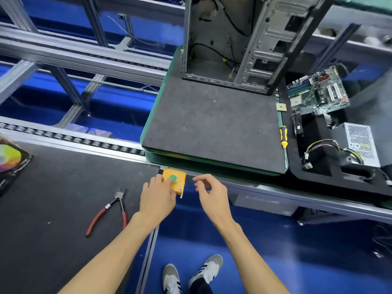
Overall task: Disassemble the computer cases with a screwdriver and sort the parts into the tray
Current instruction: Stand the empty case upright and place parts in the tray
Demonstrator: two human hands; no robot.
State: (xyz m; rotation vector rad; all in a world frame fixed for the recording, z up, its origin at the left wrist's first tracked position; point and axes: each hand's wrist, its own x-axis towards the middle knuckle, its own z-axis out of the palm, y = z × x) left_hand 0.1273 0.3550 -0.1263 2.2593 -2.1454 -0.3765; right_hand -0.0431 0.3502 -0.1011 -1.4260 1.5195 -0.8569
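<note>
Down low, left hand (158, 195) lies flat-fingered on the yellow button box (177, 183); right hand (209, 190) hovers beside it, loosely curled, holding nothing

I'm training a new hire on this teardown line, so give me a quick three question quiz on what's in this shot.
1. True or false: the screwdriver is in a hand.
2. Which hand touches the green button on the yellow box?
   A. left B. right C. neither
3. Fill in: the motherboard lies in the ____ to the right of the computer case.

Key
1. False, it lies on the mat's right edge.
2. A, the left hand; the right hand hovers beside it, holding nothing.
3. Tray.
</note>
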